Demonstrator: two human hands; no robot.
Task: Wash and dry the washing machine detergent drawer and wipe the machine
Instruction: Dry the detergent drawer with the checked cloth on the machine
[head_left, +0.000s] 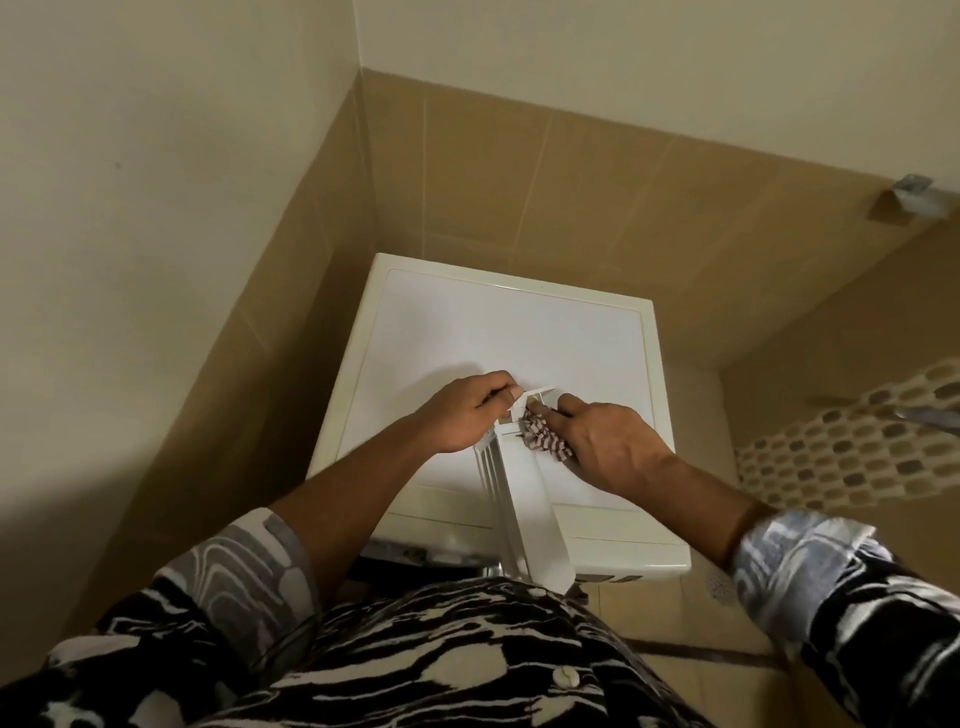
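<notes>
The white detergent drawer (524, 499) lies lengthwise on top of the cream washing machine (498, 332), its near end sticking out past the machine's front edge toward me. My left hand (462, 410) grips the drawer's far end, fingers curled round its left wall. My right hand (608, 441) holds a striped red-and-white cloth (545, 439) and presses it into the far compartment with the index finger stretched out. Most of the cloth is hidden under that hand.
The machine stands in a corner between a cream wall on the left and tan tiled walls (519, 171) behind and to the right. A metal bracket (914, 197) juts from the right wall. A mosaic tile band (857, 452) runs low on the right.
</notes>
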